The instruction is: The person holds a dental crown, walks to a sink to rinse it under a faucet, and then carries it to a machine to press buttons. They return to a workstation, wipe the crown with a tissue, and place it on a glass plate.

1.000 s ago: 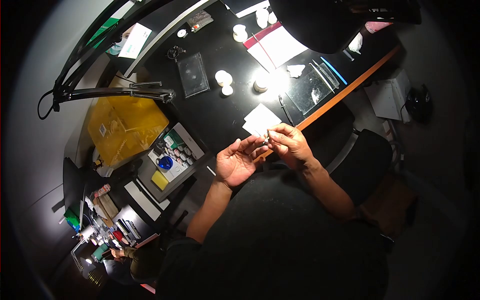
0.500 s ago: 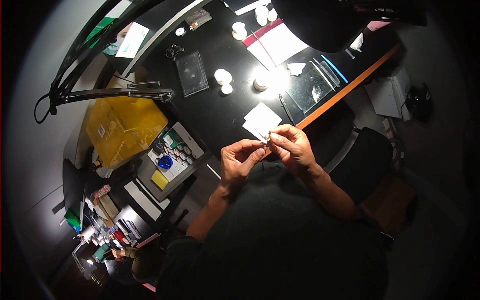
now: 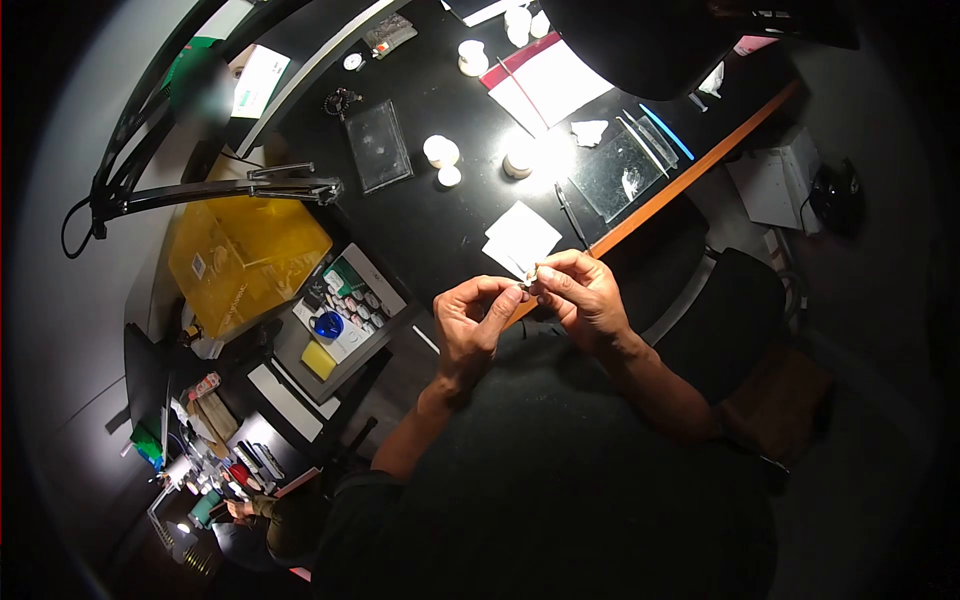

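Note:
My left hand (image 3: 466, 325) and my right hand (image 3: 588, 302) meet just in front of the table edge, both closed in a pinch. Between their fingertips is a small whitish piece (image 3: 528, 279), too small to name and partly hidden by the fingers. Just beyond it on the black table lie white paper squares (image 3: 523, 236). A thin black pen-like tool (image 3: 571, 212) rests to their right, beside a glass slab (image 3: 612, 185) with a white smear on it.
Small white jars (image 3: 441, 152) and a brightly lit jar (image 3: 517, 164) stand on the table. A lamp arm (image 3: 240, 188) reaches in from the left, above a yellow translucent box (image 3: 235, 255). A chair (image 3: 735, 310) stands at right. Another person's hand (image 3: 238, 509) shows lower left.
The view has shifted slightly, so the table things appear a little further left. Both hands keep their pinch on the small piece, with the left fingers slightly further left.

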Available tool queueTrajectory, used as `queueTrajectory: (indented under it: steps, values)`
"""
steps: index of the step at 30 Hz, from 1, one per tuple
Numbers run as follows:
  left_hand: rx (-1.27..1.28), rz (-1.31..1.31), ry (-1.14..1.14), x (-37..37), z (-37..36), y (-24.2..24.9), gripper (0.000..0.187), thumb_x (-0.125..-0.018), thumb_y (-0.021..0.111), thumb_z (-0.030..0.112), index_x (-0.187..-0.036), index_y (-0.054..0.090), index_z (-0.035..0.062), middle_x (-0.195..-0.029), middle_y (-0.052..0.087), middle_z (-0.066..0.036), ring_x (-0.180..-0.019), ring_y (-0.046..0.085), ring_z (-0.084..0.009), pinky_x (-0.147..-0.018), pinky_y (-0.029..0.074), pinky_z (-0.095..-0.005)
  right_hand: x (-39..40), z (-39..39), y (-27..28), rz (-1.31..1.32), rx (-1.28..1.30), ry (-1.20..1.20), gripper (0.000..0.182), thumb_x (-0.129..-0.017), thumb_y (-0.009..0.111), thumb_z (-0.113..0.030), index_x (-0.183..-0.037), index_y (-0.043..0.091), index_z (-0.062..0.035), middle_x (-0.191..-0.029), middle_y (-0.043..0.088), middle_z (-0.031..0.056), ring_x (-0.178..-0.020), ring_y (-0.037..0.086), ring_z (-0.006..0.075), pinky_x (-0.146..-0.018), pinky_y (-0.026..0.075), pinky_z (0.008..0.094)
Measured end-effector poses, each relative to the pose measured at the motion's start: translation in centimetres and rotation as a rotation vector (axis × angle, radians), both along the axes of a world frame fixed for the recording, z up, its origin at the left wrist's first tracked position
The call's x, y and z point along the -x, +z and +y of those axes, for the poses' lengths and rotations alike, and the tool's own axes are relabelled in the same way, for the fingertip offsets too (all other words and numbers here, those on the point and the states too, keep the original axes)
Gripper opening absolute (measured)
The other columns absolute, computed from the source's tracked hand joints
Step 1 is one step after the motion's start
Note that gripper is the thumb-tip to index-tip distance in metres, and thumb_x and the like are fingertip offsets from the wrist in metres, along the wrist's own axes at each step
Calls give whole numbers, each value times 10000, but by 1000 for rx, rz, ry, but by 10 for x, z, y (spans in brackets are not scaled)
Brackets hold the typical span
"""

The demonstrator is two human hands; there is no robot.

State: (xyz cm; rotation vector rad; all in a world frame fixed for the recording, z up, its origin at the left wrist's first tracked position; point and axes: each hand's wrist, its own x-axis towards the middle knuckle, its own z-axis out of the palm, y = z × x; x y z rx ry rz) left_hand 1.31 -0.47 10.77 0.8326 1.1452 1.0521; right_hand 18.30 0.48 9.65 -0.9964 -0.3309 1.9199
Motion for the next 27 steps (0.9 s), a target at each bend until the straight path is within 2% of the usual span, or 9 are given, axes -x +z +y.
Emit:
queueTrajectory:
  steps: [7, 16, 19, 22, 25, 27]
  values:
    - [33, 27, 3, 1, 2, 0, 127, -888, 639, 65, -845, 686, -45, -784, 691, -69, -755, 631, -89, -735, 493, -229, 2, -1, -2, -11, 2, 5, 108, -904, 659, -80, -979, 639, -5, -894, 677, 90, -829, 657, 139, -741, 552, 259]
    - [67, -31, -21, 5, 3, -9, 70, -848, 604, -9, -812, 651, -45, -774, 646, -91, -746, 610, -131, -758, 481, -257, -2, -5, -12, 114, 62, -26, 146, -941, 576, -101, -991, 626, 26, -898, 677, 124, -822, 665, 174, -712, 551, 276]
    - [59, -14, -39, 4, 5, -8, 77, -846, 599, -9, -799, 650, -42, -773, 646, -87, -742, 606, -129, -746, 477, -253, -3, -5, -12, 77, 77, -17, 128, -928, 596, -94, -976, 627, 21, -877, 669, 117, -803, 660, 166, -706, 549, 274]
    - [-58, 105, -86, 5, 8, -8, 82, -831, 635, 19, -772, 666, -27, -735, 647, -51, -705, 595, -84, -677, 460, -227, -3, -5, -12, 20, 49, 7, 109, -914, 611, -81, -961, 627, 17, -849, 659, 107, -781, 651, 157, -697, 547, 270]
    - [-83, 97, -97, 5, 9, -9, 68, -815, 641, 9, -758, 664, -20, -730, 632, -56, -697, 585, -93, -665, 452, -233, -6, -4, -12, 45, 76, 19, 90, -891, 651, -54, -946, 639, 16, -834, 664, 104, -750, 661, 155, -693, 550, 265]
    - [-96, 110, -135, 7, 11, -7, 60, -806, 619, -7, -756, 646, -26, -754, 631, -73, -722, 583, -109, -696, 453, -241, -6, -4, -13, 34, 91, 20, 90, -897, 638, -48, -949, 639, 26, -819, 659, 107, -723, 658, 153, -668, 549, 258]
